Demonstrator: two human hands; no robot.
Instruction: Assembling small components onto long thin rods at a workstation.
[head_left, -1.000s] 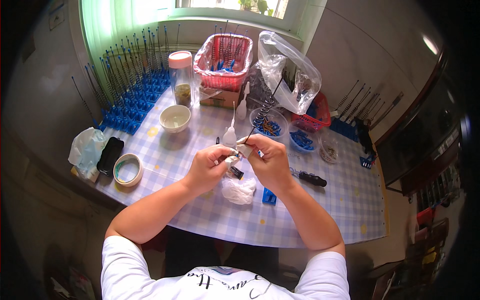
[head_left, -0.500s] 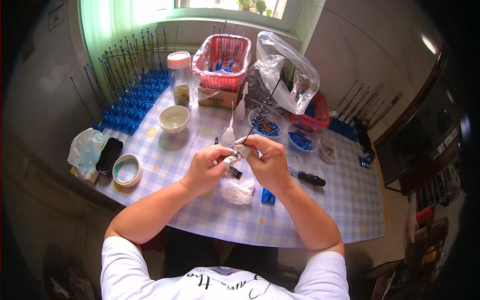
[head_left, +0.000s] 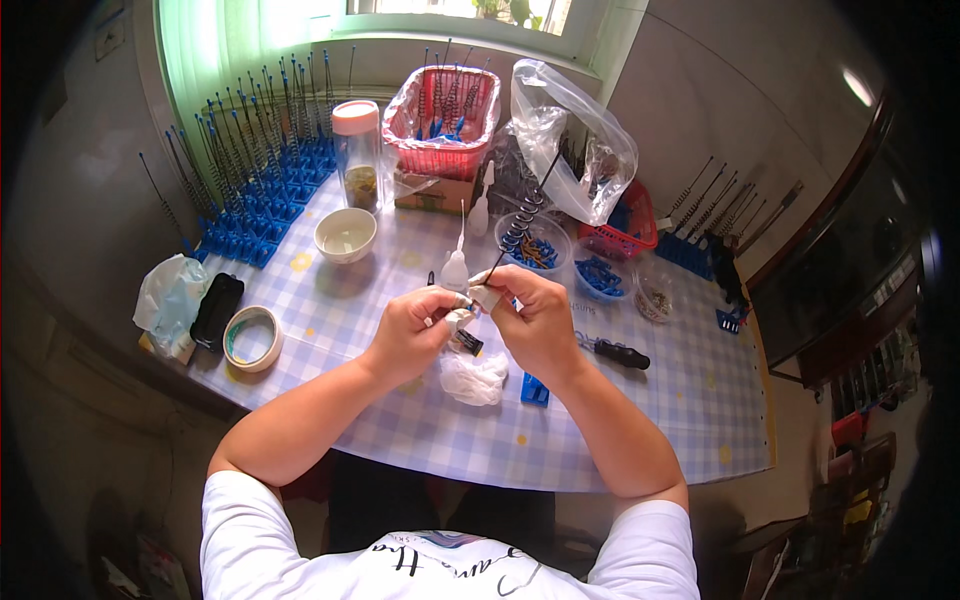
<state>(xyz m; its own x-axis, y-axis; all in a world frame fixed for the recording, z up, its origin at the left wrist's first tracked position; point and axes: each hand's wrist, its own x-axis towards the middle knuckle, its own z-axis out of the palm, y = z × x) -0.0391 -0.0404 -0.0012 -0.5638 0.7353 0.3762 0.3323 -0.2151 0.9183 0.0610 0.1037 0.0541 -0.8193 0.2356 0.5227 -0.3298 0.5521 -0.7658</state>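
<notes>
Both hands meet above the middle of the checked tablecloth [head_left: 330, 320]. My right hand [head_left: 530, 315] pinches the lower end of a thin black rod with a coiled spring [head_left: 522, 225] that slants up toward the back. My left hand [head_left: 415, 330] closes on the same end, where a small blue piece shows between the fingertips. Fingertips of both hands are wrapped in white tape. A white squeeze bottle [head_left: 456, 268] with a long nozzle stands just behind my left hand. A crumpled white cloth [head_left: 474, 378] lies under the hands.
Rows of rods in blue bases [head_left: 262, 190] fill the back left. A white bowl [head_left: 345, 235], a jar [head_left: 358, 155], a red basket [head_left: 445, 120], a clear bag [head_left: 575, 140], dishes of blue parts [head_left: 600, 275], a screwdriver [head_left: 612, 350], tape roll [head_left: 252, 338] and black case [head_left: 216, 310] surround the hands.
The hands stay together at the same spot; the spring rod has tilted slightly and the fingers have shifted a little on its lower end.
</notes>
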